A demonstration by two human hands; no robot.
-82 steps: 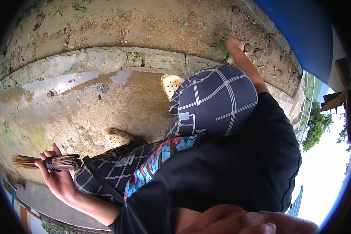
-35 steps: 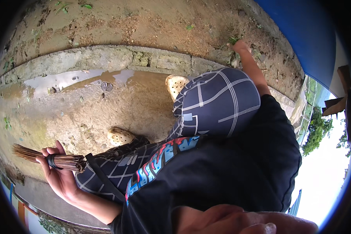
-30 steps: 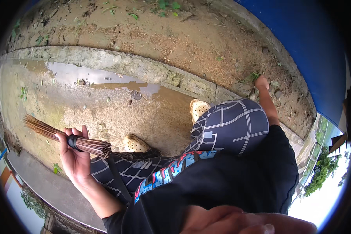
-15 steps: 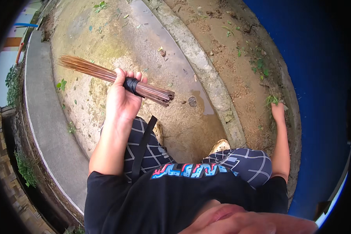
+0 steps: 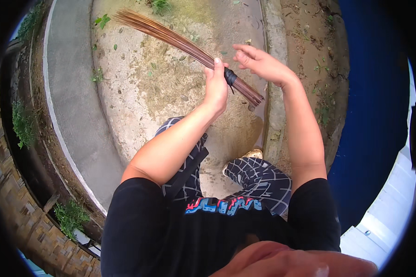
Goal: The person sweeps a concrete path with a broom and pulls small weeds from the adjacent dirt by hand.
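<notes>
My left hand (image 5: 216, 86) grips a stick broom (image 5: 180, 44), a bundle of thin brown ribs bound with a black band near its thick end. The broom slants from upper left, where the tips spread, down to the right. My right hand (image 5: 259, 63) hovers open just right of the band, fingers spread, close to the broom but not holding it. I wear a black shirt and dark checked trousers; one pale shoe (image 5: 249, 155) shows below.
Below me lies a dirty concrete channel floor (image 5: 162, 83) with scattered leaves and weeds. A concrete curb (image 5: 272, 101) runs along the right, with bare soil and a blue wall (image 5: 374, 92) beyond it. A grey sloped kerb (image 5: 74, 101) and bamboo fence lie left.
I have straightened up and the view has swung round. My left hand raised the broom in front of me, and my right hand came off the ground to beside the broom's band.
</notes>
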